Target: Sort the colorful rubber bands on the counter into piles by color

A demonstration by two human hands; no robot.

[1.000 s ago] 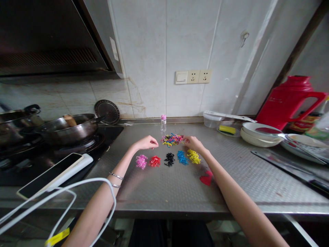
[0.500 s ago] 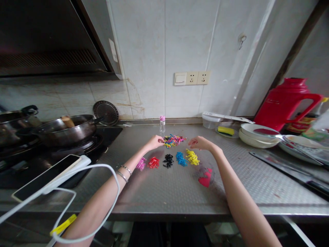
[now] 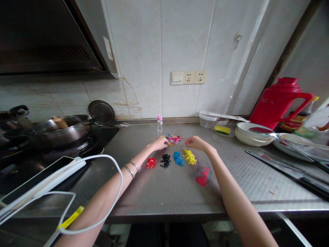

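A mixed heap of small coloured bands (image 3: 175, 139), which look like rubber bands, lies on the metal counter. My left hand (image 3: 159, 143) is at its left edge, thumb and fingers pinched together; whatever they hold is too small to make out. Just right of the heap, my right hand (image 3: 195, 142) hovers with fingers curled inward, their contents hidden. Nearer me lie separate piles: red bands (image 3: 150, 163), black bands (image 3: 166, 160), blue bands (image 3: 178, 159) and yellow bands (image 3: 190, 156). My left wrist almost wholly covers a pink pile.
Behind the heap stands a small clear bottle with a pink cap (image 3: 159, 124). To the left are a pan (image 3: 59, 132) on the stove and a phone (image 3: 38, 180) with a white cable looping over my left forearm. Bowls (image 3: 253, 136), a knife (image 3: 282, 169) and a red thermos (image 3: 279, 103) occupy the right.
My left hand has shifted right along the heap, its forearm now covering most of the pink pile. My right hand's fingers look more curled. The view has turned slightly.
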